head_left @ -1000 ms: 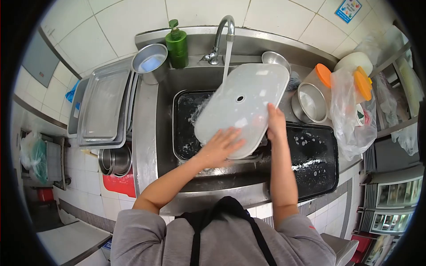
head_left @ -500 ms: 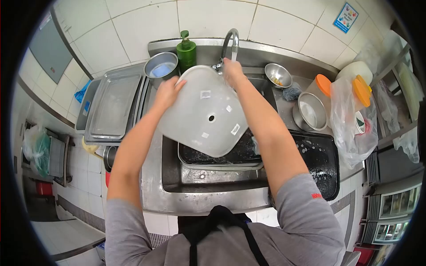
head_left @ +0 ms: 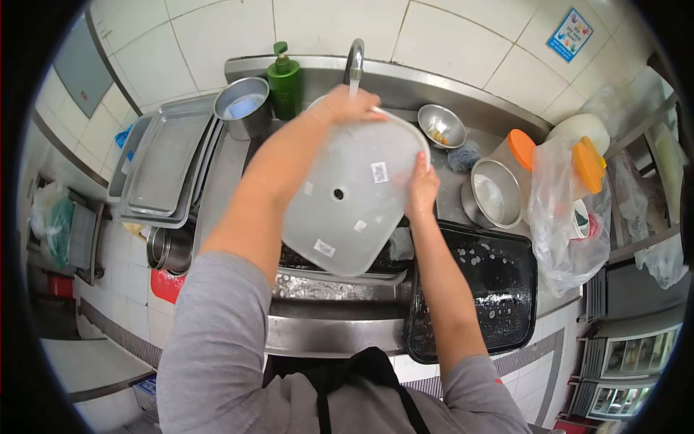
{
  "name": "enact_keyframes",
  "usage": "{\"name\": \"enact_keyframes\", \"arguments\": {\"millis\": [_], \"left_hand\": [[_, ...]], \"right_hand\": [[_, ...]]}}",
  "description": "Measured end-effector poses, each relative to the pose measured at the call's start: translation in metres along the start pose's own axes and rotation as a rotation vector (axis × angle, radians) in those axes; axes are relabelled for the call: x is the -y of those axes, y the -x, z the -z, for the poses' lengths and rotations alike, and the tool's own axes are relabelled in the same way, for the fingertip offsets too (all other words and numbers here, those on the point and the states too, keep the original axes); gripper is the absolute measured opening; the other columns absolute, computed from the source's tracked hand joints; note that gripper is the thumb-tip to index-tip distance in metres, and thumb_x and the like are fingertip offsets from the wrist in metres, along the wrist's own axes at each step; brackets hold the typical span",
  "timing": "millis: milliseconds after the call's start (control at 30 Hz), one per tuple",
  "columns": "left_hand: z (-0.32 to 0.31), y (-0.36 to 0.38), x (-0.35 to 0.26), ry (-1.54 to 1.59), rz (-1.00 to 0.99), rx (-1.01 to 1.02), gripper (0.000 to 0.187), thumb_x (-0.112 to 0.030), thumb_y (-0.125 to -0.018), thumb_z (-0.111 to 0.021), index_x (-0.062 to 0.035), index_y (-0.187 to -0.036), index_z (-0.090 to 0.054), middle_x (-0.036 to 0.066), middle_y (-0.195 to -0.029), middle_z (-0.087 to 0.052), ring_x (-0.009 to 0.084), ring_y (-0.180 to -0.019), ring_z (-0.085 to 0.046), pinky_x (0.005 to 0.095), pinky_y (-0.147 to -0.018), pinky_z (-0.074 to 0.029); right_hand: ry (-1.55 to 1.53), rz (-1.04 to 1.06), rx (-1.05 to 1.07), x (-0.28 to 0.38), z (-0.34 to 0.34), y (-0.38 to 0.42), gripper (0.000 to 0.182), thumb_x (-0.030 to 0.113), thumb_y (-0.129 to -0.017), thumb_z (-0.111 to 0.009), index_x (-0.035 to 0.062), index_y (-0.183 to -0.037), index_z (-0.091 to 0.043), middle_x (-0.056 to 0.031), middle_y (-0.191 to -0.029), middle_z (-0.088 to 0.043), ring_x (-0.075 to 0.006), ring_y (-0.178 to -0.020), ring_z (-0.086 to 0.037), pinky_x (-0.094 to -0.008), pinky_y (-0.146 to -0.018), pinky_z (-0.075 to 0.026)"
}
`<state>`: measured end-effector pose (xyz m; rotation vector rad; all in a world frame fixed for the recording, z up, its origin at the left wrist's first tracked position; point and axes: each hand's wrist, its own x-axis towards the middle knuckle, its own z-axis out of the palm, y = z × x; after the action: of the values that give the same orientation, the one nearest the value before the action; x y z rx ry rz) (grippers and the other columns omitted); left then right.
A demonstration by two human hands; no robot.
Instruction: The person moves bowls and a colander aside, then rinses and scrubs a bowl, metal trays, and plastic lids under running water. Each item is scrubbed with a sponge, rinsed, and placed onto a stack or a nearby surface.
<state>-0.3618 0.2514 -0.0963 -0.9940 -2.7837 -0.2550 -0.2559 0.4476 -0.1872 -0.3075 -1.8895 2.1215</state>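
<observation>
A translucent whitish lid (head_left: 340, 224) with a small dark hole and several label patches is held tilted over the sink (head_left: 325, 336). My left hand (head_left: 350, 105) has its fingers bent over the lid's top edge, just under the running faucet (head_left: 355, 58). On the lid's right edge, my right hand (head_left: 422, 189) grips the rim, thumb up. Below the lid, part of a dark wet tray and a grey cloth (head_left: 402, 244) show in the sink; the rest of that tray is hidden.
A black tray (head_left: 481, 289) lies at the sink's right. Behind are a green pump bottle (head_left: 285, 83), a metal pot (head_left: 242, 108) and a small bowl (head_left: 442, 126). Grey trays (head_left: 163, 159) are stacked left. Another pot (head_left: 491, 193), orange-lidded containers (head_left: 519, 148) and a plastic bag (head_left: 557, 217) stand right.
The lid has been turned, and its labels sit in new places. My left hand moved right to the top edge under the faucet; my right hand moved down to the right edge.
</observation>
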Motion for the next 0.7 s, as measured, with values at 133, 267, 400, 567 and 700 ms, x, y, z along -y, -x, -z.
{"name": "enact_keyframes", "arguments": {"millis": [133, 267, 400, 567, 700], "left_hand": [[-0.029, 0.044, 0.044, 0.111, 0.188, -0.545, 0.043, -0.047, -0.084, -0.046, -0.0055, -0.082, -0.052, 0.014, -0.078, -0.059, 0.0353, -0.081, -0.056, 0.0436, -0.068, -0.045], [-0.070, 0.128, 0.034, 0.341, 0.842, -0.290, 0.041, -0.042, -0.087, -0.045, -0.0027, -0.097, -0.052, 0.021, -0.095, -0.057, 0.0371, -0.090, -0.054, 0.0428, -0.074, -0.043], [-0.168, 0.216, 0.023, 0.579, 1.252, -0.713, 0.039, -0.041, -0.087, -0.045, -0.0037, -0.096, -0.053, 0.019, -0.091, -0.061, 0.0357, -0.082, -0.059, 0.0438, -0.070, -0.046], [-0.161, 0.262, -0.092, 1.751, 1.281, -0.665, 0.053, -0.048, -0.088, -0.042, -0.0075, -0.122, -0.041, 0.009, -0.111, -0.055, 0.0219, -0.097, -0.056, 0.0363, -0.080, -0.045], [-0.140, 0.292, -0.128, 1.975, 1.159, -0.851, 0.060, -0.050, -0.086, -0.045, -0.0049, -0.125, -0.037, 0.012, -0.117, -0.051, 0.0247, -0.103, -0.053, 0.0364, -0.085, -0.043]], "right_hand": [[-0.019, 0.060, -0.027, 0.023, 0.014, -0.006, 0.043, 0.040, -0.088, -0.050, -0.0023, -0.085, -0.054, -0.0070, -0.066, -0.054, -0.0155, -0.054, -0.053, -0.0296, -0.049, -0.046], [-0.258, 0.098, -0.117, 0.030, 0.011, -0.018, 0.041, 0.037, -0.090, -0.047, -0.0029, -0.096, -0.053, -0.0094, -0.077, -0.057, -0.0173, -0.062, -0.055, -0.0311, -0.056, -0.048], [-0.360, 0.048, -0.091, 0.039, -0.005, -0.009, 0.042, 0.037, -0.091, -0.044, -0.0024, -0.104, -0.051, -0.0099, -0.088, -0.057, -0.0185, -0.070, -0.056, -0.0320, -0.060, -0.049], [-0.551, -0.024, -0.064, -0.018, -0.026, 0.008, 0.054, 0.043, -0.091, -0.040, -0.0001, -0.123, -0.041, -0.0114, -0.110, -0.052, -0.0224, -0.091, -0.054, -0.0345, -0.076, -0.047], [-0.721, -0.249, 0.001, -0.054, -0.047, 0.050, 0.060, 0.047, -0.092, -0.032, 0.0017, -0.132, -0.030, -0.0113, -0.132, -0.037, -0.0278, -0.116, -0.041, -0.0401, -0.096, -0.035]]}}
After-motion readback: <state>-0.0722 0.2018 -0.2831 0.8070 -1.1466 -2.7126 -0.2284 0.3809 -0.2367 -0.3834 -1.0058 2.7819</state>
